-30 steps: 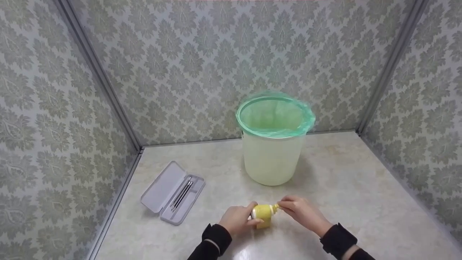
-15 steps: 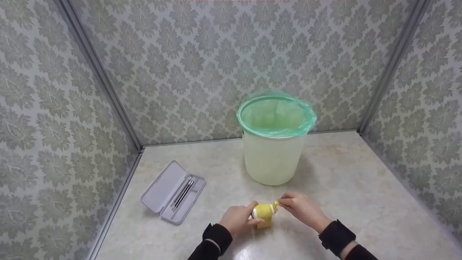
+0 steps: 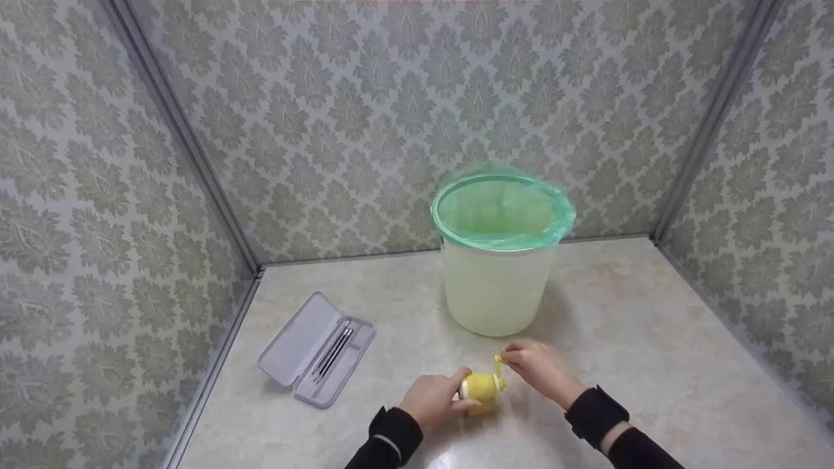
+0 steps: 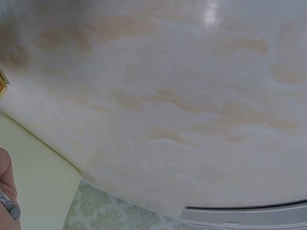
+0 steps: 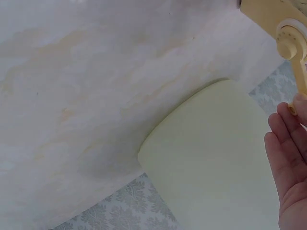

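Observation:
In the head view my left hand (image 3: 431,397) grips a yellow hand-crank pencil sharpener (image 3: 482,391) low over the table, its thumb and fingers around the white-rimmed end. My right hand (image 3: 539,369) pinches the knob of the crank (image 3: 498,368), which points up and away from the body. The right wrist view shows the crank arm (image 5: 299,76) coming down from the sharpener body (image 5: 268,17) to the right hand's fingers (image 5: 288,124). At the left wrist view's edge, a grey rounded tip (image 4: 12,209) lies against a part of a hand; its kind cannot be told.
An open grey pencil case (image 3: 296,342) with several dark pencils (image 3: 333,355) lies on the left of the table. Behind the hands stands a pale bin (image 3: 498,293) with a green plastic liner (image 3: 502,244). Patterned walls (image 3: 391,130) enclose the table on three sides.
The crank has turned from pointing towards the right hand to pointing up and away, and the right hand has moved slightly forward with it. The left hand keeps its hold on the sharpener.

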A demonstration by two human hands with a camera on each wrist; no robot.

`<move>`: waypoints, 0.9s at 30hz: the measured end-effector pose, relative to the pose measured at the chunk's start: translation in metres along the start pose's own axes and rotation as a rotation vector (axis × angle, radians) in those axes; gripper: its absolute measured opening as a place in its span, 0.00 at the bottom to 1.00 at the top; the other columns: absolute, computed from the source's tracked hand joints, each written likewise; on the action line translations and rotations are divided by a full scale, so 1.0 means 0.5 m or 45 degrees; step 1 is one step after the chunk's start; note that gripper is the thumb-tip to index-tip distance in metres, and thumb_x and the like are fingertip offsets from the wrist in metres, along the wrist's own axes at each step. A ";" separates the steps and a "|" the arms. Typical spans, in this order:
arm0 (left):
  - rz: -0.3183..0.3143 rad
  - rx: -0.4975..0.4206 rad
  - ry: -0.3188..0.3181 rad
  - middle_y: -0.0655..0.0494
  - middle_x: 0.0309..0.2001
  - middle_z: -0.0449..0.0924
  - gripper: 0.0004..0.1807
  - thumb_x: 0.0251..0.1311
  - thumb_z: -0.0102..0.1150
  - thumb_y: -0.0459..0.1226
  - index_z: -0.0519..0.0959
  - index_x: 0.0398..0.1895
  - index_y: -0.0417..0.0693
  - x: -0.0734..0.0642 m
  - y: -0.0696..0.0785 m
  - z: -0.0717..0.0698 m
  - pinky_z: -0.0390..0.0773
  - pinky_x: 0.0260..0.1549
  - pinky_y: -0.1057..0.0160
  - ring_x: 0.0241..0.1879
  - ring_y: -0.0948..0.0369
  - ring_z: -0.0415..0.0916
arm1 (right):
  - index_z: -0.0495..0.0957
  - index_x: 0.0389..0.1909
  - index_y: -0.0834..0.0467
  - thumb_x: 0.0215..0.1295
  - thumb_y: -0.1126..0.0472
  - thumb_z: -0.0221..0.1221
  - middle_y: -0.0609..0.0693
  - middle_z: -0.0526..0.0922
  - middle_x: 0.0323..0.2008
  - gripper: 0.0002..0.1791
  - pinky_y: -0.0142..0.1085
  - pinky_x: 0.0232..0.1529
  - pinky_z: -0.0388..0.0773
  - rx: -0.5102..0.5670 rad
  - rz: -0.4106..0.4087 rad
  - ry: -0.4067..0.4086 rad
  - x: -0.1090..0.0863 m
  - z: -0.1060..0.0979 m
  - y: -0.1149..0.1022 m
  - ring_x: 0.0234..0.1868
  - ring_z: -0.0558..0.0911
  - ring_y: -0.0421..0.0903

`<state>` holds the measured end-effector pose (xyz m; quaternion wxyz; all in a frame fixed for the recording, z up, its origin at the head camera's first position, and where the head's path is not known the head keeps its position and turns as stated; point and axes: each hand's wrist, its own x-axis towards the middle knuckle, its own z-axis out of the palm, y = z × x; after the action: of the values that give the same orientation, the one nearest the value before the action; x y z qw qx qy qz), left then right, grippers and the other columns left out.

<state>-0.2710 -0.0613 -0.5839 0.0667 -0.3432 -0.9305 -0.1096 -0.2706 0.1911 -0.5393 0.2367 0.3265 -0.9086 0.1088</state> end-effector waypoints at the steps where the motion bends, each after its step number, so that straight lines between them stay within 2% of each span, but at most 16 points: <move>1: -0.001 0.002 0.003 0.59 0.24 0.84 0.31 0.61 0.57 0.65 0.73 0.59 0.58 0.000 0.000 0.001 0.74 0.23 0.66 0.20 0.62 0.78 | 0.89 0.35 0.54 0.57 0.66 0.72 0.50 0.88 0.34 0.05 0.38 0.36 0.84 0.001 -0.005 -0.007 0.001 0.002 0.001 0.35 0.86 0.48; 9: 0.002 0.002 -0.012 0.60 0.25 0.85 0.32 0.61 0.56 0.66 0.73 0.59 0.58 0.002 -0.001 -0.001 0.74 0.24 0.67 0.20 0.63 0.77 | 0.90 0.34 0.55 0.58 0.67 0.71 0.51 0.88 0.34 0.05 0.39 0.37 0.85 0.033 0.012 -0.069 0.008 0.016 0.009 0.35 0.86 0.49; 23: 0.001 -0.023 -0.013 0.60 0.23 0.84 0.32 0.62 0.54 0.66 0.73 0.61 0.58 -0.004 0.000 0.001 0.74 0.23 0.67 0.18 0.63 0.75 | 0.88 0.31 0.55 0.57 0.69 0.71 0.51 0.87 0.31 0.05 0.38 0.35 0.84 0.038 0.021 -0.076 0.002 0.052 0.009 0.32 0.86 0.49; 27: -0.009 0.008 -0.005 0.59 0.22 0.83 0.32 0.62 0.55 0.66 0.73 0.60 0.57 -0.004 0.002 -0.001 0.75 0.23 0.65 0.19 0.62 0.77 | 0.88 0.31 0.56 0.57 0.69 0.70 0.52 0.87 0.32 0.05 0.39 0.36 0.84 0.065 0.034 -0.073 0.001 0.056 0.009 0.33 0.86 0.49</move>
<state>-0.2688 -0.0616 -0.5837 0.0656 -0.3399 -0.9321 -0.1064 -0.2841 0.1845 -0.5632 0.2008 0.3233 -0.9161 0.1259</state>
